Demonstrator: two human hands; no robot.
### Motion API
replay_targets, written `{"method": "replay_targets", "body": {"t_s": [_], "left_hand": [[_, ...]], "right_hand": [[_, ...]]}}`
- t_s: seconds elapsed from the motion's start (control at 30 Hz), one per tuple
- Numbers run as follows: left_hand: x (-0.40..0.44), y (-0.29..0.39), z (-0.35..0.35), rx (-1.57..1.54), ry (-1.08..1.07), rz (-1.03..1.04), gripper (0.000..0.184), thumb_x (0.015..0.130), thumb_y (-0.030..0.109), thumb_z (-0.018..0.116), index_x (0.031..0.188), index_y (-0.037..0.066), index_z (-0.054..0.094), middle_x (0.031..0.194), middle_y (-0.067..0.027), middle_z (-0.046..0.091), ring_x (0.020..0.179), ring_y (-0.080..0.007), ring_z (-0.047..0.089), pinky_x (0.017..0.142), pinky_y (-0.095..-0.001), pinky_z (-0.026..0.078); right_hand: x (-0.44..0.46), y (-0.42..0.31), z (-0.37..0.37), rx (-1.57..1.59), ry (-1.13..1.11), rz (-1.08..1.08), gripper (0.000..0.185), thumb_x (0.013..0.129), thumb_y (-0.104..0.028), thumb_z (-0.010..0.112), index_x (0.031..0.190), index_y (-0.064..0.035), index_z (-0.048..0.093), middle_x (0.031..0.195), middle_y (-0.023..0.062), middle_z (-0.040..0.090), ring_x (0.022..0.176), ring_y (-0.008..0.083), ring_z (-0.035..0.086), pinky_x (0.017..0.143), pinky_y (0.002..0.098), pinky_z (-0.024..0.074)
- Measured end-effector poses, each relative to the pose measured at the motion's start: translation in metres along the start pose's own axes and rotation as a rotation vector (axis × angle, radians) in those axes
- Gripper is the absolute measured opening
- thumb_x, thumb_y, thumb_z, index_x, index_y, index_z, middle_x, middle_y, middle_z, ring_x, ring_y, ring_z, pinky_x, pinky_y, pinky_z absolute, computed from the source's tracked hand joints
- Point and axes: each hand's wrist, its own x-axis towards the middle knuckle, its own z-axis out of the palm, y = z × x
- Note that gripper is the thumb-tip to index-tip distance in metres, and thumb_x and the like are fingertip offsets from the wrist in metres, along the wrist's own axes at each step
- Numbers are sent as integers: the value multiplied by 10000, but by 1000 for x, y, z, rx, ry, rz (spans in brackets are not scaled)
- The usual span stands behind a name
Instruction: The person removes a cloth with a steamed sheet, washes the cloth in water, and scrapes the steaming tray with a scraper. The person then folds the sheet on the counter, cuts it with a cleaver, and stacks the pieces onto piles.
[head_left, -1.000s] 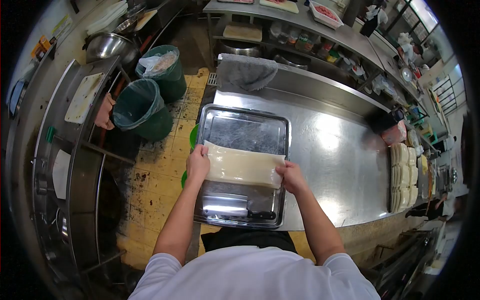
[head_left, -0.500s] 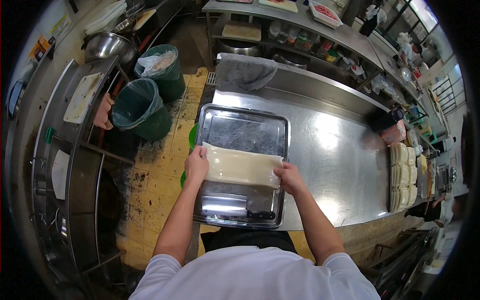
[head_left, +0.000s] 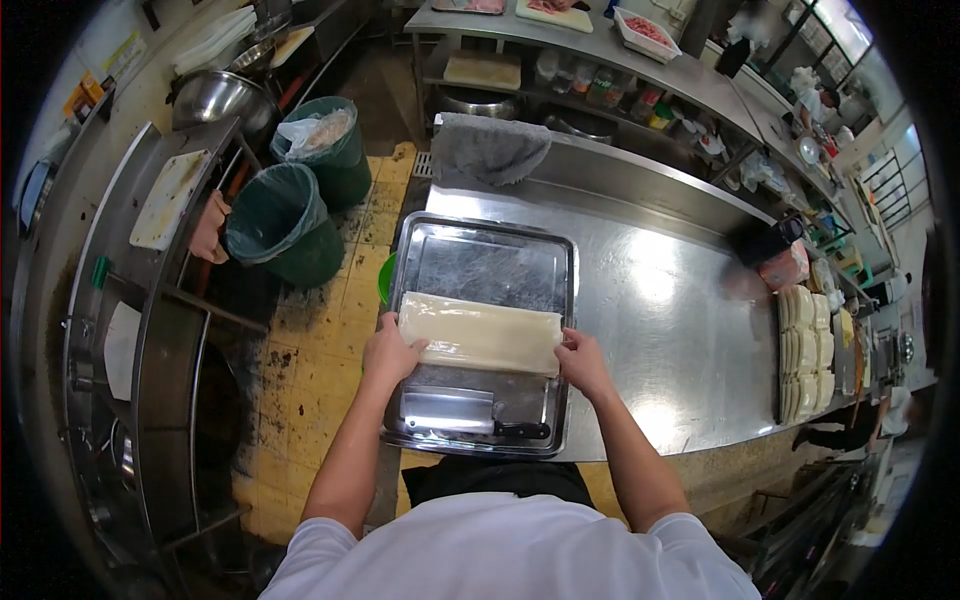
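A pale, shiny rectangular slab of dough [head_left: 482, 334] lies across the middle of a metal tray [head_left: 490, 228]. My left hand [head_left: 391, 350] is at the dough's lower left corner, with the thumb on top and the fingers curled at the edge. At the opposite short edge, my right hand [head_left: 582, 362] pinches the dough's side between thumb and fingers. A cleaver [head_left: 448, 410] with a black handle rests flat on the tray below the dough, between my forearms.
The tray sits on a steel table [head_left: 690, 340]. A grey towel [head_left: 490, 148] hangs over its back ledge. Stacked pale wrapped packs [head_left: 804, 352] stand at the right end, near a dark container [head_left: 770, 240]. Green lined bins [head_left: 285, 225] are at left. Other people work far right.
The dough now lies flatter on the tray, its left edge straighter. My left hand has shifted down from the left edge to the lower corner. The right hand has barely moved.
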Motion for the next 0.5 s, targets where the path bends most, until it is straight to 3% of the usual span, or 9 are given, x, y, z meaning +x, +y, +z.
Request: {"method": "replay_targets", "body": {"t_s": [0.1,0.2,0.3,0.43,0.5], "left_hand": [[-2,-15,-2,-63,-13,-10,523,841,309,735,1238,31,538,1037,-236,705,997,-428,667,872,-493,513],[-8,-26,-9,-129,85,-70,503,843,286,735,1237,34,549,1024,-231,706,980,-417,673,857,-486,515],[-33,-20,-23,-115,173,-113,472,853,278,725,1226,36,564,978,-208,711,946,-402,679,835,-483,514],[-83,-7,-15,-163,179,-105,445,869,279,710,1219,40,575,898,-163,716,896,-382,682,808,-479,513],[-111,-5,2,-180,165,-106,439,871,280,710,1217,43,580,854,-137,717,866,-366,687,780,-476,517]], "right_hand": [[-30,-3,6,-124,120,-164,413,855,-183,665,1221,9,660,939,187,739,856,255,717,763,354,558],[-65,-8,21,-126,-57,-196,407,848,-213,676,1197,-2,674,961,190,737,859,321,718,800,393,561],[-101,-13,35,-336,-267,-308,352,825,-193,653,1120,-6,689,1002,209,712,940,364,690,849,458,542],[-130,7,52,-707,-364,-593,366,745,-137,680,1085,-11,637,1089,207,620,1085,374,606,917,439,527],[-133,18,57,-759,-333,-718,369,737,-125,672,1078,8,622,1067,208,622,1068,385,608,907,447,528]]}}
